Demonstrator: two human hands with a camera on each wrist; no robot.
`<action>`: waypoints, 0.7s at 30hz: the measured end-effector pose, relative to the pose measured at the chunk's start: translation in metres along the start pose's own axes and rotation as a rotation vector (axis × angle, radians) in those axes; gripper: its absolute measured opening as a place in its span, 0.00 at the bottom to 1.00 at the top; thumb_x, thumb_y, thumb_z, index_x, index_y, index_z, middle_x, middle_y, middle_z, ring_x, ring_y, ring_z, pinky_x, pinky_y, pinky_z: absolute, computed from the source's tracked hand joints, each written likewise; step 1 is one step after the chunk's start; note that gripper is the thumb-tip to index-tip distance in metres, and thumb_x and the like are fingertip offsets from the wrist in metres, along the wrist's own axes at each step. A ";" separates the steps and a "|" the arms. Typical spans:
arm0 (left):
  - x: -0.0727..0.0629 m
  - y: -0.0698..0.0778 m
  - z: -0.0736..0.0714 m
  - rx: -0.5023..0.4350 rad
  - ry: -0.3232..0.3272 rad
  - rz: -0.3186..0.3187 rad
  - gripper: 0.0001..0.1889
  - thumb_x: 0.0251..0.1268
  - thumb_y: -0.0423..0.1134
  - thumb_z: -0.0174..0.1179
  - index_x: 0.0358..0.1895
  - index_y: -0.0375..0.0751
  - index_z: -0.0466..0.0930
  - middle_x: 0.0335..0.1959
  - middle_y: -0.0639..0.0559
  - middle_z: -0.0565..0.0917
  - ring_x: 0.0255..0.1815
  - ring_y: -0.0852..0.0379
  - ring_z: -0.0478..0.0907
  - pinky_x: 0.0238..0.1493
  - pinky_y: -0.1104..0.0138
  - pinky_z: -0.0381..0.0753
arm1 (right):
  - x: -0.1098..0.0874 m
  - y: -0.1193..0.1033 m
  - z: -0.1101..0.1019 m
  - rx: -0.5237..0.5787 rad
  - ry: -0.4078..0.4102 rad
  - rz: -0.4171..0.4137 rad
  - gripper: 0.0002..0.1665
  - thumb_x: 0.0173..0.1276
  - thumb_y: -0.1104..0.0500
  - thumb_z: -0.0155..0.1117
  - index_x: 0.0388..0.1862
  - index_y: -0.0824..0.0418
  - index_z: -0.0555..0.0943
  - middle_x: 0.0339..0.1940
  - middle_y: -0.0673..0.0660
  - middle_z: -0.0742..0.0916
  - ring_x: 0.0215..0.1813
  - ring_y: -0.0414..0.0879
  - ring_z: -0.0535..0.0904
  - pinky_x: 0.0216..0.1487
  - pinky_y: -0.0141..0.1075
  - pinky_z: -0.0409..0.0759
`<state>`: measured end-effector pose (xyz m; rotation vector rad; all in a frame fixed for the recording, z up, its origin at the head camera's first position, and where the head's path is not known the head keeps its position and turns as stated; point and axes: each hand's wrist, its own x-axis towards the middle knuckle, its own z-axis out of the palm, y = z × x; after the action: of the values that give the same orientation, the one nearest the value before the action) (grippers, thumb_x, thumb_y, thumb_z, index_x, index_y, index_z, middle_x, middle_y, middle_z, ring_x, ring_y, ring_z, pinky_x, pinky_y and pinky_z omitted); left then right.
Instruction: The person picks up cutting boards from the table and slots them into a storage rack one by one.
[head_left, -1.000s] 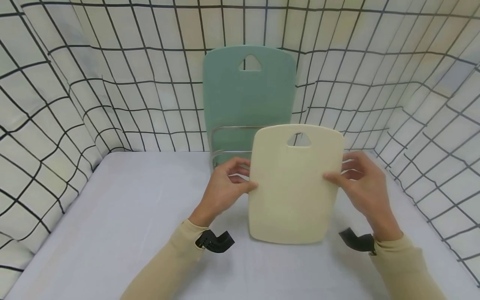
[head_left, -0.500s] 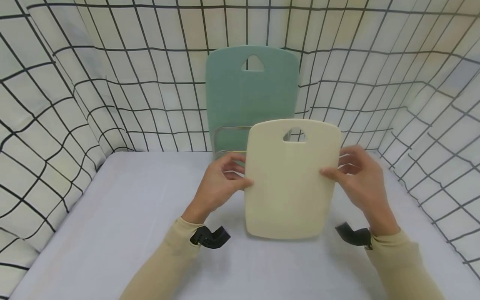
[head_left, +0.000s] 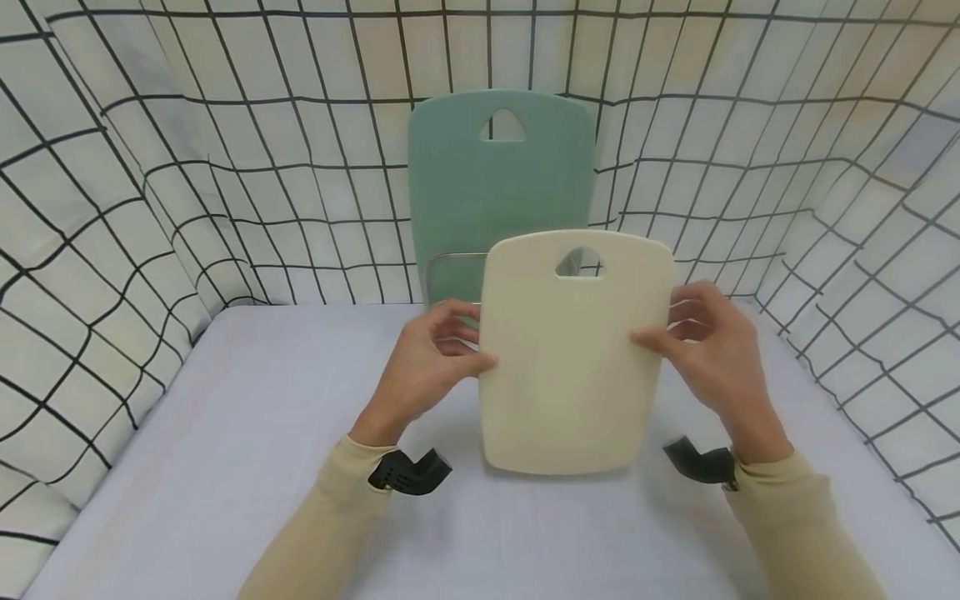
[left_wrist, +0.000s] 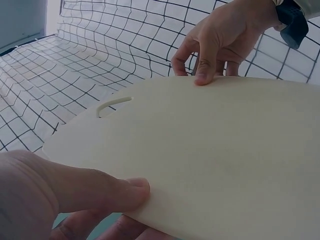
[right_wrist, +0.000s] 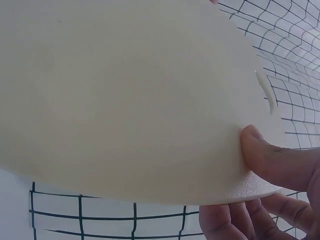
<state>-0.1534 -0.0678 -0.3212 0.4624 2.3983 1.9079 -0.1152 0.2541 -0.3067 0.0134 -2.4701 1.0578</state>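
A cream cutting board (head_left: 570, 358) with a cut-out handle hole near its top is held upright between both hands, over the white table. My left hand (head_left: 423, 362) pinches its left edge, thumb on the front face and fingers behind. On the opposite edge my right hand (head_left: 708, 358) grips the same way, a little higher. Behind it a larger green cutting board (head_left: 498, 183) stands upright in a wire rack (head_left: 453, 254), whose right part is hidden by the cream board. In the left wrist view, the left thumb (left_wrist: 132, 194) presses the cream board's face.
White cloth with a black grid pattern (head_left: 300, 167) hangs behind and along both sides. The table (head_left: 225, 467) has a plain white cover. Each wrist wears a black strap-like mount, such as the left wrist mount (head_left: 411, 472).
Both hands have raised the cream board slightly and shifted it left. It covers more of the wire rack now. The green board stays in the rack.
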 end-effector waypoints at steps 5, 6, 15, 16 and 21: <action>-0.001 0.003 -0.006 0.022 0.005 0.003 0.23 0.54 0.30 0.73 0.55 0.48 0.83 0.48 0.44 0.87 0.39 0.54 0.88 0.43 0.61 0.89 | 0.004 -0.005 0.001 0.036 -0.002 -0.013 0.28 0.60 0.50 0.81 0.53 0.58 0.77 0.45 0.59 0.87 0.34 0.31 0.82 0.38 0.22 0.80; -0.002 0.003 -0.007 0.027 0.006 0.004 0.23 0.54 0.30 0.74 0.55 0.48 0.83 0.48 0.44 0.87 0.39 0.53 0.88 0.44 0.61 0.89 | 0.004 -0.005 0.002 0.043 -0.001 -0.013 0.28 0.60 0.51 0.81 0.52 0.58 0.77 0.44 0.59 0.87 0.34 0.31 0.82 0.37 0.22 0.80; -0.006 0.012 -0.016 0.022 0.019 -0.002 0.23 0.54 0.31 0.74 0.53 0.51 0.83 0.48 0.45 0.87 0.40 0.52 0.88 0.44 0.61 0.89 | 0.006 -0.014 0.004 0.036 -0.014 0.026 0.29 0.61 0.49 0.80 0.54 0.58 0.76 0.47 0.60 0.88 0.35 0.34 0.83 0.38 0.24 0.80; -0.007 0.012 -0.017 0.019 0.017 -0.002 0.23 0.54 0.30 0.74 0.53 0.51 0.83 0.47 0.45 0.87 0.40 0.53 0.89 0.43 0.61 0.89 | 0.007 -0.016 0.004 0.037 -0.014 0.025 0.29 0.61 0.49 0.80 0.54 0.58 0.76 0.47 0.60 0.88 0.35 0.34 0.83 0.38 0.24 0.80; -0.008 0.014 -0.021 0.005 0.019 0.007 0.23 0.54 0.29 0.74 0.54 0.50 0.83 0.46 0.45 0.87 0.38 0.53 0.89 0.41 0.61 0.90 | 0.008 -0.021 0.006 0.048 -0.014 0.017 0.28 0.61 0.50 0.80 0.54 0.57 0.76 0.47 0.59 0.88 0.35 0.36 0.83 0.38 0.25 0.81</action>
<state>-0.1473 -0.0871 -0.3039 0.4555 2.4172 1.9181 -0.1210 0.2367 -0.2930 0.0152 -2.4612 1.1279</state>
